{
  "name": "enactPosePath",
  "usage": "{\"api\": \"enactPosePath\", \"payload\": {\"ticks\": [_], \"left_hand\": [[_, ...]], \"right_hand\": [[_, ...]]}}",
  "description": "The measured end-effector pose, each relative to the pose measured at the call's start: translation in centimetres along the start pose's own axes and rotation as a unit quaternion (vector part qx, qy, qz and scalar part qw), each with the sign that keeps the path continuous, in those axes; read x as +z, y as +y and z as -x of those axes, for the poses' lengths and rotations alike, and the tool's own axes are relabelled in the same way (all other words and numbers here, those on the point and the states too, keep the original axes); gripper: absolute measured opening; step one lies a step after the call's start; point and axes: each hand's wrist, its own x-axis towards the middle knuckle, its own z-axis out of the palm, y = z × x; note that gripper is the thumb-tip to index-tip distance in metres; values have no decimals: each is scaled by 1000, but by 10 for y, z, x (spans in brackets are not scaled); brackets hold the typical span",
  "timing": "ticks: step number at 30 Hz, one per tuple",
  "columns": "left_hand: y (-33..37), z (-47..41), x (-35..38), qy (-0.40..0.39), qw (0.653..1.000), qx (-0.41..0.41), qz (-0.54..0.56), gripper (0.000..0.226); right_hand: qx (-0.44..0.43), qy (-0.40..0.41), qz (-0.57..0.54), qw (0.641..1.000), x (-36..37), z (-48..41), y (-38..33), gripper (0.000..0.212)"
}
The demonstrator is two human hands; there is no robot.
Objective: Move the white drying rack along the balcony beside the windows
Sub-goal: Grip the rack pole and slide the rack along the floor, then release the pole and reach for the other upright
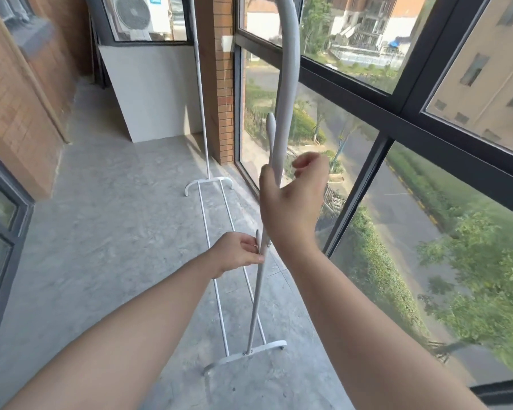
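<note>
Left hand [239, 254]: fingers pinched on the near post, low down.
Rack [258, 294]: white, both feet on the concrete floor [116, 232], beside the windows [353, 137].
Right hand [290, 199]: loosely open around the post, higher up.
Progress: gripped only partly; the move itself looks undone.

The rack [283, 93] looks like painted metal tube, white, smooth and matt, with thin rods of the same finish low down. The floor [116, 232] is grey concrete, mottled and slightly rough, without shine. The wall [12, 113] is reddish brick with pale joints, coarse in texture. The window frames [365, 184] are dark metal, smooth with a dull sheen, holding clear glossy glass [353, 31]. A flat white board [157, 93] leaning at the far end looks smooth and matt. Both forearms are bare, without sleeves.
</note>
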Motion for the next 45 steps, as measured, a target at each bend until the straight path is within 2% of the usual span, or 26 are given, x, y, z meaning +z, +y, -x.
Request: {"api": "enactPosePath", "payload": {"ticks": [2,4,5,8,12,15,22,28,33,40,45], "left_hand": [[7,-2,-22,10,999,33,-10,25],[15,2,-52,60,995,68,-27,11],[15,4,-77,84,992,86,-21,16],[9,7,-148,125,986,105,42,11],[-4,8,-250,205,970,112,68,20],[-8,5,-308,230,964,106,75,21],[-7,-39,-389,225,965,107,85,20],[-10,-114,-469,225,966,104,72,23],[14,-215,-556,228,966,105,57,24],[74,-352,-675,220,969,106,33,25],[91,-448,-739,202,973,101,41,27]], "right_hand": [[-67,-3,10,998,9,18,-9,26],[-109,-38,28,993,26,33,-15,22],[-101,-53,34,993,42,40,-21,18],[-41,-77,44,995,87,47,-30,7],[12,-70,40,997,145,45,-43,9],[39,-70,48,996,183,40,-51,10],[61,-75,53,994,277,13,-57,14],[72,-54,53,994,390,-30,-30,18],[81,-57,26,995,502,-97,-2,19],[108,-49,45,992,652,-215,18,20],[120,-50,60,990,738,-271,37,20]]}}
